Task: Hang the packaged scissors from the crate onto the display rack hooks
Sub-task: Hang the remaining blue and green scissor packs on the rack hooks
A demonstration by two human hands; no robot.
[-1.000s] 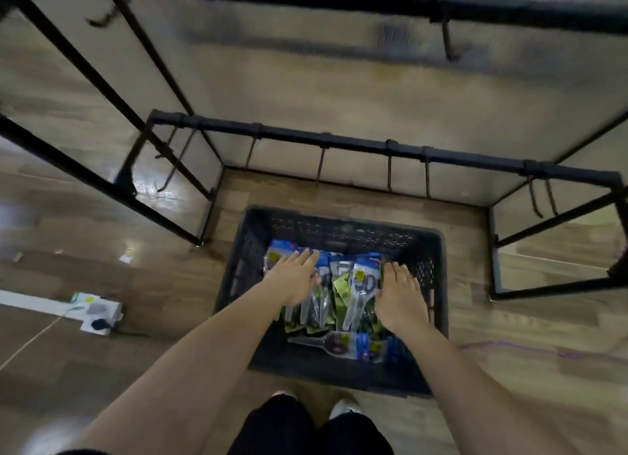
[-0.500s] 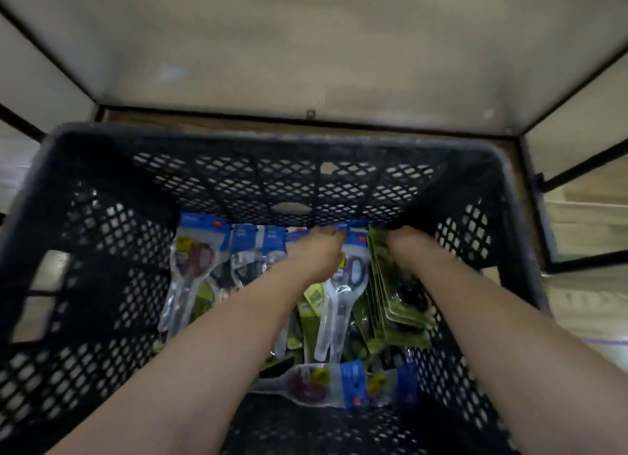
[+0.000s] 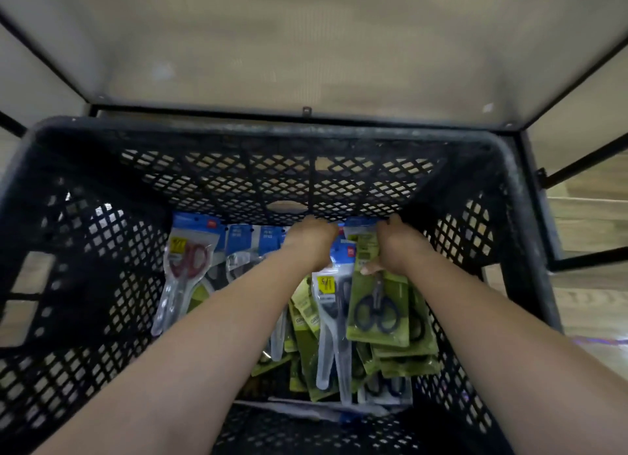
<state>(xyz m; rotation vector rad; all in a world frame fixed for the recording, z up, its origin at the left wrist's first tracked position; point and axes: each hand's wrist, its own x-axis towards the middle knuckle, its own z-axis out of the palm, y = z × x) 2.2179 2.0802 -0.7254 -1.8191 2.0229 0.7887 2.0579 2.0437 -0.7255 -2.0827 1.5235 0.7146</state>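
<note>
Head view | crate (image 3: 272,131) | left hand (image 3: 311,242) on blue-topped packs (image 3: 238,238), grip unclear | right hand (image 3: 397,247) pinches green scissors pack (image 3: 399,294) | labels blurred, only "GR" readable

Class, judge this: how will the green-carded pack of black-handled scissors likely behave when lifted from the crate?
The green-carded pack looks flat and unbent, so it probably lifts stiffly. Its glossy front may slip in the right hand. The loose packs overlapping beneath could shift.
</note>
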